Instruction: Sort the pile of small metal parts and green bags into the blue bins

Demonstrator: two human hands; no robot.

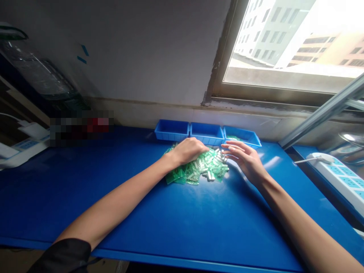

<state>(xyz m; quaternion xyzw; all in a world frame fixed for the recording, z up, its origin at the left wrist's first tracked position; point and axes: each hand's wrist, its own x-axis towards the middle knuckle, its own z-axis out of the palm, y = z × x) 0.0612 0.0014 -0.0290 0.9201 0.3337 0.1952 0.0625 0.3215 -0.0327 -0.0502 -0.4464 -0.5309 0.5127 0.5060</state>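
Note:
A heap of small green plastic packets point(199, 167) mixed with silvery metal pieces point(210, 176) lies on the blue table. Over the back left of the heap is my left hand point(191, 150), knuckles up and fingers curled in; whatever they hold is hidden. My right hand point(241, 153) hovers at the heap's right edge, fingers stretched out and slightly apart, with nothing visible in them. Just behind the heap stand three blue bins in a row: a left bin point(172, 135), a middle bin point(206, 136) and a right bin point(247, 141). Some green packets show inside the right one.
The blue table point(170, 227) runs up to a wall with a window point(284, 81). A white power strip point(341, 176) is on the right, below a slanted metal bar point(321, 113). Another power strip point(25, 151) and a large clear bottle point(42, 74) are at the left.

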